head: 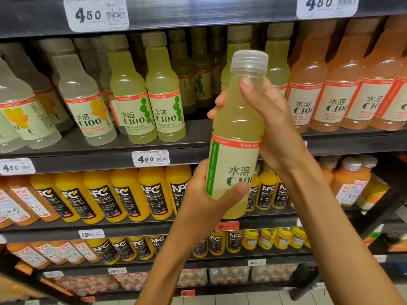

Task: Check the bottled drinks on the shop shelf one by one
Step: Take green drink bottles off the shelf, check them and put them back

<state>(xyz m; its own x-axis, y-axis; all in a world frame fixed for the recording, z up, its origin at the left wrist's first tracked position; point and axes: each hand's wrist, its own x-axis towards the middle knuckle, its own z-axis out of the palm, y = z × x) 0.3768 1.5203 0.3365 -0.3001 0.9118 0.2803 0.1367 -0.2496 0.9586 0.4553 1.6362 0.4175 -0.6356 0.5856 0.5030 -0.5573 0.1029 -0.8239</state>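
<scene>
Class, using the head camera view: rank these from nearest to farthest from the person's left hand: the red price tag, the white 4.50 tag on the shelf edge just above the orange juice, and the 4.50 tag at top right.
From the left hand:
1. Red price tag, just below right.
2. White 4.50 tag, up and left.
3. Top-right 4.50 tag, far above.

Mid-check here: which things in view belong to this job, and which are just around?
Job:
held lime bottle
left hand
right hand
shelved C100 bottles
NFC juice bottles

Just around:
price tags
egg cartons
floor tiles
</scene>
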